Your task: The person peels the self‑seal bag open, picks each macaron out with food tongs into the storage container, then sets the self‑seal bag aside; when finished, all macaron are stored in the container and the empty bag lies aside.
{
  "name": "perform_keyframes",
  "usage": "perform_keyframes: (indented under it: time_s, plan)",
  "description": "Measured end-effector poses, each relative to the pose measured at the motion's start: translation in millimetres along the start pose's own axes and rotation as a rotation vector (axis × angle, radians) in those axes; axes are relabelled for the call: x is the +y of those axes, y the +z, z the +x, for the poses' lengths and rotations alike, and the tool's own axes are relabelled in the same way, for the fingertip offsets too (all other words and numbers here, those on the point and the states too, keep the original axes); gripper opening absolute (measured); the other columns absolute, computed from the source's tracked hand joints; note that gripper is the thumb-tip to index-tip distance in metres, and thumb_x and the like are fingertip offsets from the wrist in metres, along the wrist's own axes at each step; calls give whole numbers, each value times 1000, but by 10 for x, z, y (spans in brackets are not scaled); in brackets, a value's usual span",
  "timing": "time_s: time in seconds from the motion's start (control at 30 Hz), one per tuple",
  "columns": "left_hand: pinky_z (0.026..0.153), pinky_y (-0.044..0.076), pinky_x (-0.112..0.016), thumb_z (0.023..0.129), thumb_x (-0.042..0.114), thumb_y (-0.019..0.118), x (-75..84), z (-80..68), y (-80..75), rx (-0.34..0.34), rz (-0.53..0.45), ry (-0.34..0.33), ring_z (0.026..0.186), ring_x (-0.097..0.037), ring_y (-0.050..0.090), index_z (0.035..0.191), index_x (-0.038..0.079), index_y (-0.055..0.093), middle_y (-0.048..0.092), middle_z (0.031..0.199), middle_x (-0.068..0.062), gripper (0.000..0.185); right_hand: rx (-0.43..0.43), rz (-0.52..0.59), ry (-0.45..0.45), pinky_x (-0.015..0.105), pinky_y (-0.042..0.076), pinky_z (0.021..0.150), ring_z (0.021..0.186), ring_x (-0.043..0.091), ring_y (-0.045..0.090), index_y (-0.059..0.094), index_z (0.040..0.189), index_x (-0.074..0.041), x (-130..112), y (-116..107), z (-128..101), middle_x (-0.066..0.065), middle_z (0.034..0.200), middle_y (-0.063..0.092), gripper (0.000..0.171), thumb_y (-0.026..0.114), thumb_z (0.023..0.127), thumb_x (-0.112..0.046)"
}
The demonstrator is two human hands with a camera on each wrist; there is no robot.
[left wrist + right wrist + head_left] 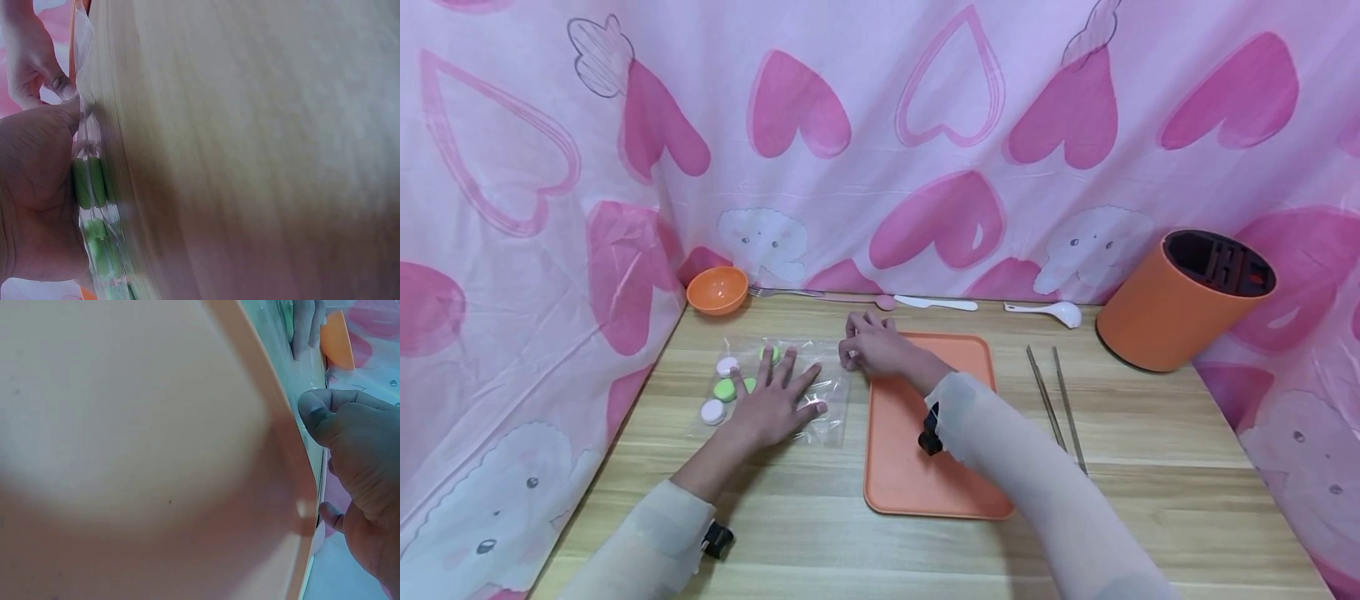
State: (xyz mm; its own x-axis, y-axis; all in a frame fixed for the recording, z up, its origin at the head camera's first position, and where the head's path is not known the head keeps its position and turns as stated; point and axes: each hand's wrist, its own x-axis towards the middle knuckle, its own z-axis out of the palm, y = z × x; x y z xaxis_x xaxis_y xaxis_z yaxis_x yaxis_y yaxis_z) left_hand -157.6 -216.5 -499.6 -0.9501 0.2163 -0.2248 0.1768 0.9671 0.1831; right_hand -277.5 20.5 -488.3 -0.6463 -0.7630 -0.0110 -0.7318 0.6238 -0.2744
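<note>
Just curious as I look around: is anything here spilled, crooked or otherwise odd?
Only one thing: the orange knife holder at the table's far right leans tilted against the curtain rather than standing upright. Nothing looks spilled or broken.

I wear thin, pale cream sleeves on both arms, slightly sheer and loosely wrinkled, reaching down to the wrists. My left hand [772, 406] and my right hand [877, 346] are bare, with no rings or gloves. A small black camera unit is strapped under each wrist, one at the left cuff and one beneath the right sleeve, both boxy and dark
</note>
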Motion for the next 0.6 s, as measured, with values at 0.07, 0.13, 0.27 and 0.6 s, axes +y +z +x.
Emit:
perform_keyframes:
  time_s: [0.07,0.13,0.27,0.6]
  plan:
    - [119,-9,-96,109,73,45,0,-5,-7,1,5,1,171,-54,-9,176,34,30,6,188,-18,78,3,8,-8,51,40,101,125,28,43,78,97,-28,10,-7,-15,0,127,55,13,72,109,-25]
    - [119,-8,-96,109,73,45,4,-11,-15,0,5,0,171,-54,-8,175,33,31,6,188,-18,79,3,11,-13,51,40,101,125,29,43,78,98,-28,27,-15,-34,1,127,54,14,71,109,-23]
    - [120,-9,-95,108,74,45,14,-16,-20,-11,-7,-3,171,-54,-11,176,34,29,4,188,-17,80,5,10,-12,51,41,99,125,29,43,78,100,-29,72,-21,-73,2,127,54,10,73,108,-24]
    - [120,-10,-95,109,75,44,4,5,-18,-18,8,-5,171,-55,-10,176,36,28,3,188,-18,79,-22,67,-59,65,42,111,141,36,41,82,116,-31,-27,-51,-117,10,151,54,15,81,103,-24]
